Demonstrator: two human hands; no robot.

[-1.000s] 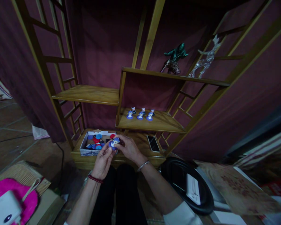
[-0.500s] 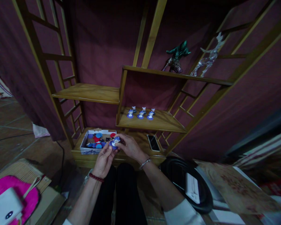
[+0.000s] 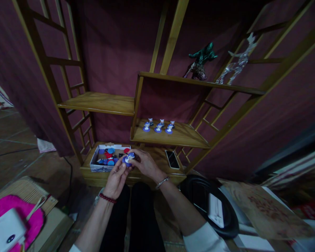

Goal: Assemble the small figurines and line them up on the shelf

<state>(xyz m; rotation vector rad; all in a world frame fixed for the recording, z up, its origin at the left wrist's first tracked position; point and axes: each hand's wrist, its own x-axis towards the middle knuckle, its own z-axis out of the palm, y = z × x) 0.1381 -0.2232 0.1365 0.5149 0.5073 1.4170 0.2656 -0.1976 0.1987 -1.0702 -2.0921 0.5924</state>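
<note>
Maroon curtain [image 3: 112, 52] fills the background behind an open wooden rack [image 3: 174, 35]. Upper right of the frame: a green-and-brown statuette [image 3: 199, 63] and a clear deer figure [image 3: 235, 68] share one shelf. Centre: a lower shelf [image 3: 183, 138] carries three purple-based figurines [image 3: 158, 128] in a front row, with three darker small figures [image 3: 161, 122] standing behind them.

Compared with the frame 1.0 s ago, the view has shifted slightly; the statuette and deer now sit higher and farther right. Both shelf rows keep the same count and order. Held figurine [image 3: 128, 159] shows almost no change in place or tilt.

Held figurine: just below centre, slightly left, in front of the right end of an open box [image 3: 102, 168] of red, blue and dark pieces. Long axis oblique, base toward lower left, purple-haired head toward upper right. Facing direction too small to read surely.

Left hand [image 3: 116, 179], red bead bracelet [image 3: 107, 198] at the wrist: fingers and thumb grasp the figurine near its base. Right hand [image 3: 147, 164], silver bracelet [image 3: 162, 182]: thumb and fingers pinch it at the head end.

Phone [image 3: 172, 159] lies on the bottom board, right of the hands.
</note>
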